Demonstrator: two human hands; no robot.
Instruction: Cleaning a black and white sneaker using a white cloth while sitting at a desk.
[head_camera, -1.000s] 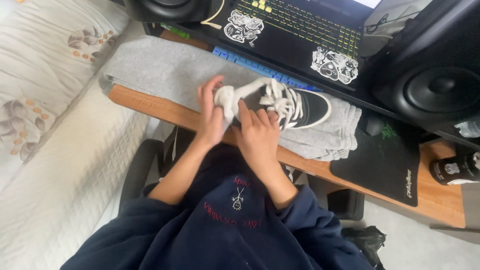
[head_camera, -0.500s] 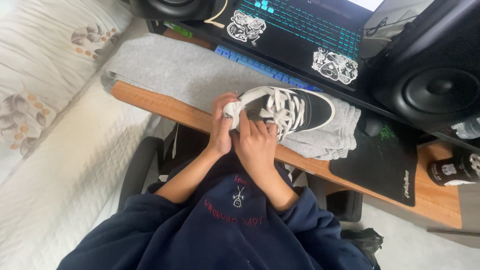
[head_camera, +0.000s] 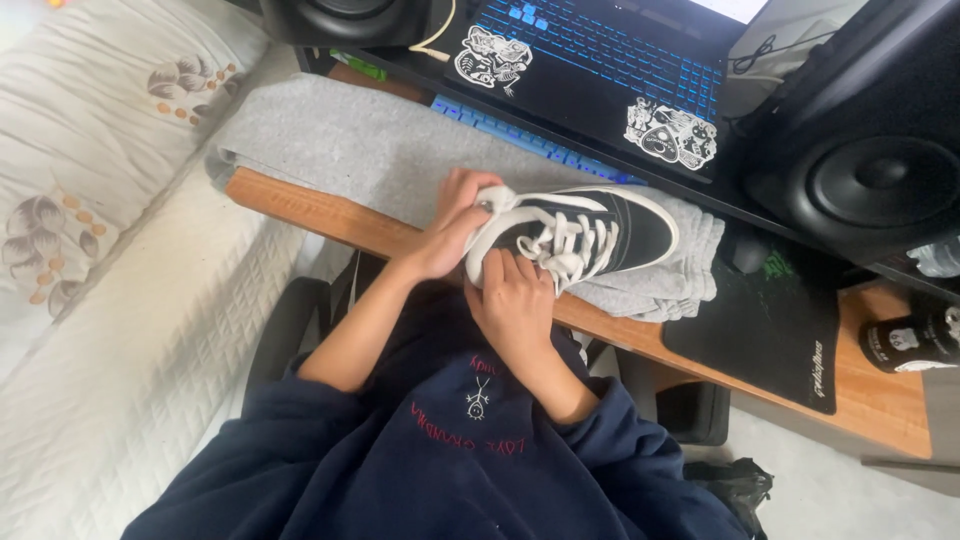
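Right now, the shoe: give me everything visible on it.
The shoe is a low black sneaker with a white sole rim and white laces, the upper looking like canvas or suede. The laces lie loose and bunched over the tongue. It rests tilted on its side on a folded grey cloth at the desk edge, toe pointing right, heel toward the person. The left hand grips the heel end; the right hand holds the near side by the laces.
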